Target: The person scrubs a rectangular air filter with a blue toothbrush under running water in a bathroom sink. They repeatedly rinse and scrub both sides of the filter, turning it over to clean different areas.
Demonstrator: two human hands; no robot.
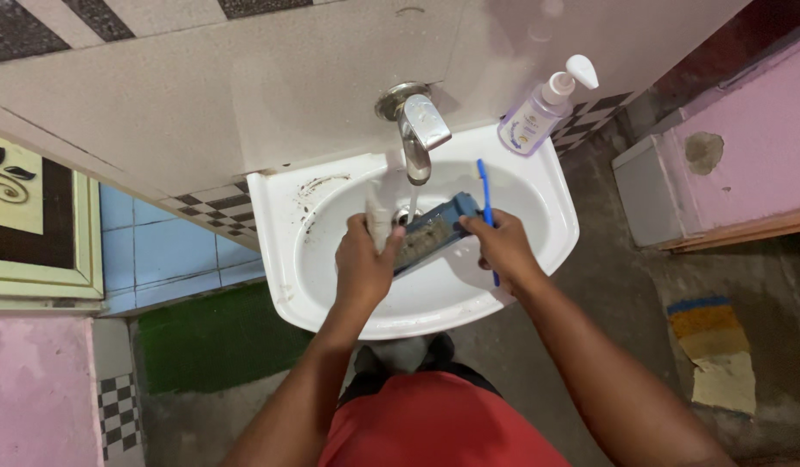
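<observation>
- White ceramic sink [555, 227], wall-mounted, seen from the head view; dark grime streaks on its left rim.
- Chrome tap [417, 130] above the bowl, a thin stream running down from it.
- Blue filter [434, 233], rectangular frame with a grey, dust-clogged mesh; held tilted over the drain, right under the stream, so the water appears to strike the dirty face and run off into the bowl.
- Left hand [363, 259]: fingers closed around the filter's near-left end, also against a pale upright piece; exactly what that piece is cannot be told.
- Right hand [502, 246]: fingers pressed together, pinching the filter's right end and a blue brush [484, 186] together; the brush handle stands up past the knuckles, bristles not visible.
- Soap bottle [538, 108], clear with a white pump, on the sink's back right corner, well apart from both hands.
- Green mat [209, 342] on the floor, left of the sink.
- Sponge [716, 346], yellow and blue, on the floor at right.
</observation>
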